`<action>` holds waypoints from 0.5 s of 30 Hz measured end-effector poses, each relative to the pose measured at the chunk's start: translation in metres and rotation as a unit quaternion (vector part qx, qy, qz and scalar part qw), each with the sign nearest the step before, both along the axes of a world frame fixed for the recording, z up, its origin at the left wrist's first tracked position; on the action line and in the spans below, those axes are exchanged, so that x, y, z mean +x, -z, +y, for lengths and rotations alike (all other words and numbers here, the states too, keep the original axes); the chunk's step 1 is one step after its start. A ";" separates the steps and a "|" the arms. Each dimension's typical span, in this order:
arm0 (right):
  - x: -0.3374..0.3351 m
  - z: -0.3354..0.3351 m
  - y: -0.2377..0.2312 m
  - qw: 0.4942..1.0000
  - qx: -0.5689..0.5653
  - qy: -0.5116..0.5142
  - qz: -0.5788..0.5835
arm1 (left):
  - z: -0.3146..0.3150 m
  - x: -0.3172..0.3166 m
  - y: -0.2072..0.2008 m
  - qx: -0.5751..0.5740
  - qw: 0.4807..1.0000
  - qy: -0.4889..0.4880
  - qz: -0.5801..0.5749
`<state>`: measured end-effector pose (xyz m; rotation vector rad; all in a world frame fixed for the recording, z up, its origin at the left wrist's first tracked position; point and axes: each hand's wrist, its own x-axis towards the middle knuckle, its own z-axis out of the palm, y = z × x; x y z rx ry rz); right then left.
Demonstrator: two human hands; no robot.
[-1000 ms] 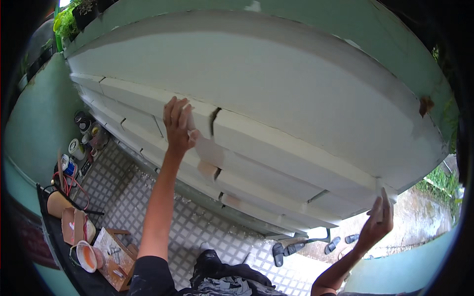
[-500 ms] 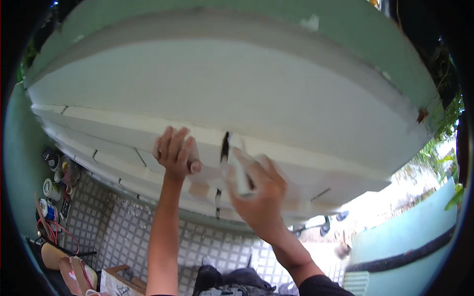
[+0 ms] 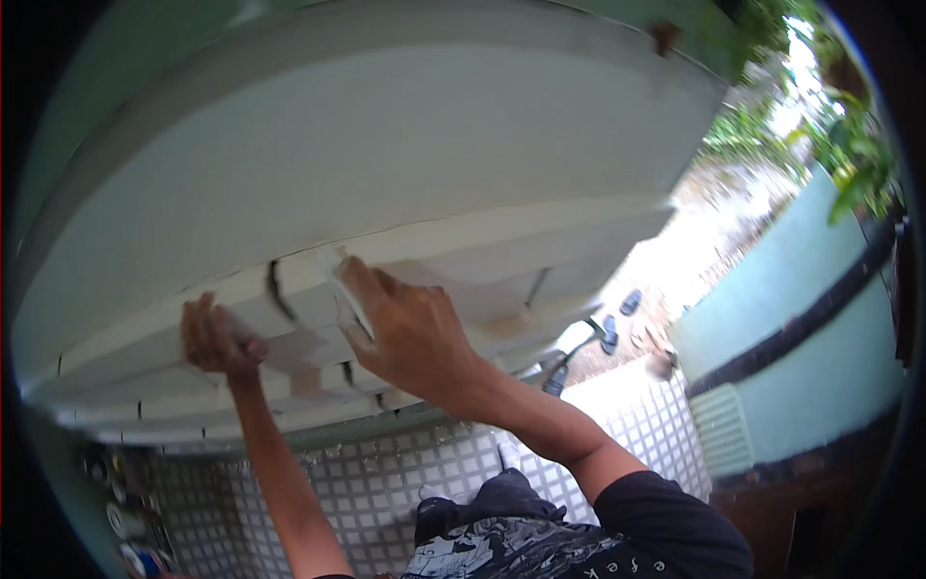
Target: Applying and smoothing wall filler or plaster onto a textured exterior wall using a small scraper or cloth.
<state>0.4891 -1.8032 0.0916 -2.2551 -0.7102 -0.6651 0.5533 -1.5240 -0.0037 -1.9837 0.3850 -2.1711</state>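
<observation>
A long white stepped surface (image 3: 415, 125) with ledges spans the view in front of me. My right hand (image 3: 410, 333) is wrapped around a flat white piece (image 3: 349, 297), held against the upper ledge (image 3: 434, 234). Its kind is unclear. To the left of it, a dark gap (image 3: 277, 289) cuts across the ledge. My left hand (image 3: 220, 336) is raised left of that gap, before the lower ledges, with curled, whitish-smeared fingers. Blur hides what its palm holds, if anything.
Gray-and-white checkered tiles (image 3: 386, 502) lie below. Dark sandals (image 3: 609, 335) sit on the ground at right, near a pale green wall (image 3: 791, 357) with a dark band. Cans and containers (image 3: 123, 521) stand at lower left. Leafy plants (image 3: 849, 145) hang at upper right.
The view has swung to the right. Along the ledge, my right hand with the white piece has shifted rightward, away from the dark gap. My left hand is closer to that gap.
</observation>
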 end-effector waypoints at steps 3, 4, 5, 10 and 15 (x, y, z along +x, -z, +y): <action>0.010 -0.071 0.001 0.998 0.057 0.035 -0.017 | -0.004 0.000 -0.005 0.000 1.000 0.017 -0.008; 0.013 -0.097 0.004 0.995 0.082 0.031 -0.047 | -0.005 -0.002 -0.008 0.004 1.000 0.024 -0.014; 0.015 -0.123 0.011 0.993 0.089 0.046 -0.066 | -0.008 -0.004 -0.009 0.000 1.000 0.021 -0.009; 0.004 -0.265 0.018 0.965 0.099 0.195 -0.142 | -0.036 -0.014 -0.018 -0.045 0.999 0.027 0.010; 0.001 -0.379 0.036 0.899 0.185 0.393 -0.048 | -0.061 -0.031 -0.022 -0.188 0.974 0.102 0.074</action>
